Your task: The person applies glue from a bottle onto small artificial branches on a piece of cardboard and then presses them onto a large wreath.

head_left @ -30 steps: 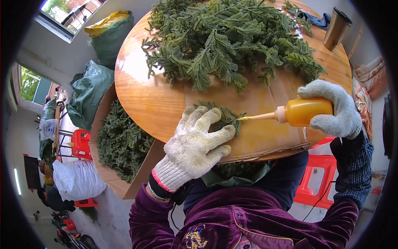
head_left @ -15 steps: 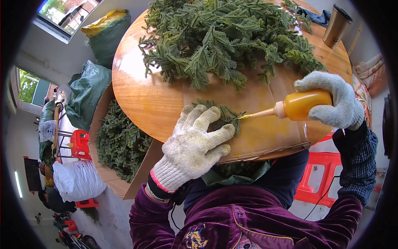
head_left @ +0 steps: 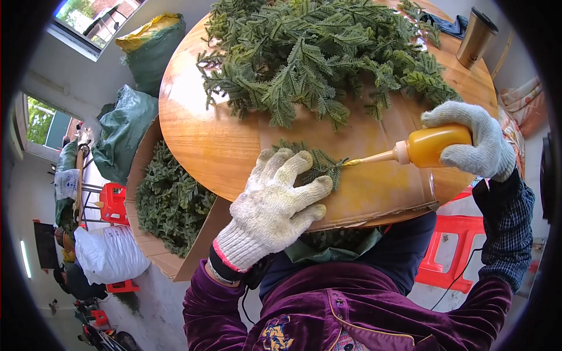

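Observation:
A squeeze bottle [head_left: 439,145] of orange-yellow liquid lies nearly level, its long nozzle pointing left. My right hand [head_left: 477,137], in a pale knit glove, is wrapped round the bottle. The nozzle's yellow-coated tip touches or nearly touches the stem end of a small artificial fir sprig [head_left: 324,164]. Fingers spread, my gloved left hand [head_left: 269,199] lies over the sprig against the cardboard sheet [head_left: 374,193], covering part of the sprig. Yellowish smears mark the cardboard and the left glove. Beyond both hands a heap of fir branches [head_left: 304,64] covers the far part of the wooden table [head_left: 193,134].
A cardboard box [head_left: 205,234] of fir greenery stands left of the table. Green sacks [head_left: 126,131] and a white bag [head_left: 110,251] are farther left. A brown tumbler [head_left: 477,38] stands at the far right edge. A red stool [head_left: 451,248] is below, near my right arm.
My right hand and the bottle have shifted slightly right and up, and the nozzle tip moved with them. The left hand and the sprig have barely moved.

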Available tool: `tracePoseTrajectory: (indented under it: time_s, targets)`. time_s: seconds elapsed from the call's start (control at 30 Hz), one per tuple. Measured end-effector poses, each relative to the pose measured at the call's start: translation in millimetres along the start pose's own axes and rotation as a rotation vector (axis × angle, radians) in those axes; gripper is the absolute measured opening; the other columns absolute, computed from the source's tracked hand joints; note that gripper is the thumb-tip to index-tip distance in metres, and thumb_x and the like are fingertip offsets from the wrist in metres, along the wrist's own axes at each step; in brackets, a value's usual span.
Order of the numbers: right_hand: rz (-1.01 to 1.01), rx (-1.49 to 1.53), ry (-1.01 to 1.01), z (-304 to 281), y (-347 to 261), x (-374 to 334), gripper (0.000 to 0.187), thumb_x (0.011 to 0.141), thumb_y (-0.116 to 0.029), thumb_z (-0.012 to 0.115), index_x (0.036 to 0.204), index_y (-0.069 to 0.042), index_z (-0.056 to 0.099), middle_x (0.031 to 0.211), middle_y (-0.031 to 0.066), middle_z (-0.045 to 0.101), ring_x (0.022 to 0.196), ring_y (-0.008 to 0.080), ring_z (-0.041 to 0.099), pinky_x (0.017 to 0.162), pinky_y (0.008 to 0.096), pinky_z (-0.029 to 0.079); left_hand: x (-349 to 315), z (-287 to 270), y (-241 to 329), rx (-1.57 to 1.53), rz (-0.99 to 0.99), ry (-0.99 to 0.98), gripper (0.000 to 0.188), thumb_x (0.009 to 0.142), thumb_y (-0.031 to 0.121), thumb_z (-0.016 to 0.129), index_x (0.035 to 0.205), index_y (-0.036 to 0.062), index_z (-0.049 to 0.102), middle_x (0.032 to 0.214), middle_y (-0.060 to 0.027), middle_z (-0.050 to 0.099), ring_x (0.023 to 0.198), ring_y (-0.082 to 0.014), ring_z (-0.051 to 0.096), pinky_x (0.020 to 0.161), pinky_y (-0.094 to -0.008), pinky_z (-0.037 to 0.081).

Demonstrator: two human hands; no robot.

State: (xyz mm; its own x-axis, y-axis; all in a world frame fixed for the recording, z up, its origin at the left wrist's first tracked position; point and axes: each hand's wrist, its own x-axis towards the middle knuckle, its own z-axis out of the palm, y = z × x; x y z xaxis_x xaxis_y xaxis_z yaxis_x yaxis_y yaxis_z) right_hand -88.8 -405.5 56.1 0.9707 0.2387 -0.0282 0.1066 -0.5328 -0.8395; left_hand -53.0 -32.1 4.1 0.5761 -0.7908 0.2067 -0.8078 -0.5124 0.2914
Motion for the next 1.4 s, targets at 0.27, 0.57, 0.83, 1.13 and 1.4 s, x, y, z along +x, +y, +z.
tracePoseTrajectory:
  time_s: [0.27, 0.57, 0.83, 1.13, 1.4]
  targets:
    - [0.006, 0.002, 0.058, -2, 2, -13, 0.063, 0.073, -0.029, 0.084, 0.124, 0.003, 0.065, 0.12, 0.0125, 0.067, 0.111, 0.0227, 0.066, 0.1, 0.0357, 0.05, -2, 0, 3, 0.006, -0.013, 0.016, 0.04, 0.08, 0.027, 0.078, 0.119, 0.0187, 0.072, 0.129, -0.0156, 0.058, 0.126, -0.0414, 0.052, 0.113, -0.0581, 0.037]
    - [0.067, 0.202, 0.238, 54, -1, -41, 0.063, 0.075, -0.03, 0.081, 0.125, 0.004, 0.064, 0.116, 0.0118, 0.067, 0.109, 0.0213, 0.065, 0.097, 0.0342, 0.05, -5, 4, 12, 0.055, -0.053, 0.078, 0.043, 0.077, 0.026, 0.081, 0.119, 0.0197, 0.072, 0.13, -0.02, 0.056, 0.126, -0.0438, 0.052, 0.114, -0.0576, 0.037]
    - [-0.046, 0.064, 0.291, 89, -7, -46, 0.058, 0.075, -0.022, 0.08, 0.124, 0.006, 0.063, 0.112, 0.0151, 0.067, 0.104, 0.0234, 0.067, 0.094, 0.0346, 0.051, -9, 5, 17, 0.055, -0.12, 0.051, 0.044, 0.081, 0.026, 0.08, 0.123, 0.0198, 0.071, 0.134, -0.0239, 0.055, 0.127, -0.0462, 0.052, 0.112, -0.0555, 0.04]
    - [-0.224, -0.057, 0.32, 93, -17, -46, 0.05, 0.076, -0.011, 0.08, 0.121, 0.005, 0.066, 0.108, 0.0178, 0.069, 0.096, 0.0276, 0.071, 0.089, 0.0356, 0.055, -6, 1, 25, 0.102, -0.14, 0.01, 0.047, 0.083, 0.025, 0.079, 0.128, 0.0198, 0.07, 0.134, -0.0267, 0.056, 0.125, -0.047, 0.054, 0.105, -0.051, 0.048]
    - [-0.199, -0.121, 0.351, 95, -26, -60, 0.051, 0.072, -0.01, 0.08, 0.119, 0.006, 0.066, 0.105, 0.0194, 0.068, 0.097, 0.0305, 0.069, 0.089, 0.0365, 0.053, -6, 5, 23, 0.093, -0.135, 0.017, 0.044, 0.084, 0.026, 0.076, 0.126, 0.0184, 0.068, 0.127, -0.0237, 0.057, 0.121, -0.044, 0.055, 0.105, -0.0535, 0.045]
